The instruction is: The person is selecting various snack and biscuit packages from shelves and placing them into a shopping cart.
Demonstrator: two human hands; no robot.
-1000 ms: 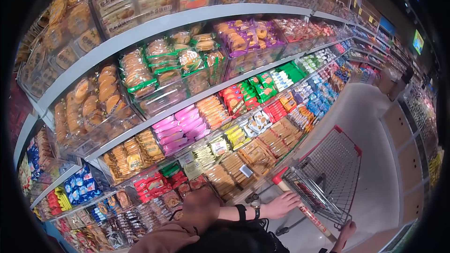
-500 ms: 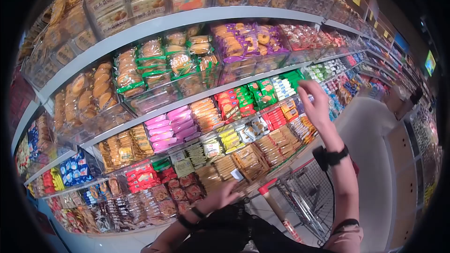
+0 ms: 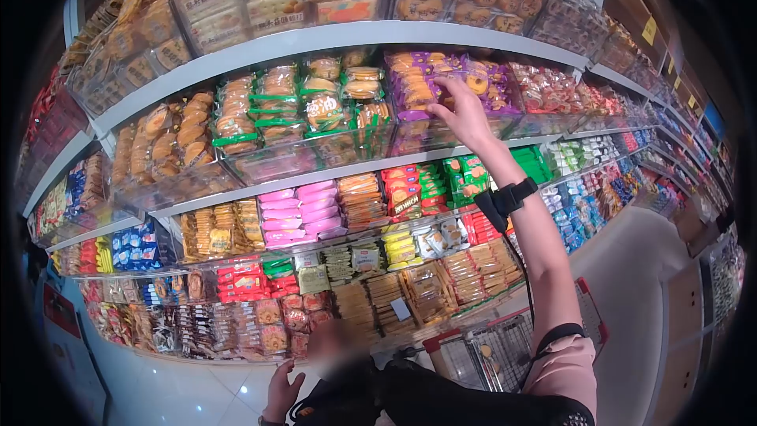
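left hand (image 3: pixel 282 391) low by my body, fingers loosely spread, holding nothing, pale floor tile beneath. cart (image 3: pixel 439 341) just right of it, red rim close to the bottom shelves. right arm raised across the middle shelves, black wrist strap (image 3: pixel 505 199) level with the red and green boxes. right hand (image 3: pixel 464 114) open, fingers splayed on the purple packs (image 3: pixel 416 83), just under the grey shelf edge (image 3: pixel 315 35). green-banded packs (image 3: pixel 315 102) beside them, left. aisle floor (image 3: pixel 631 331) runs open rightward.
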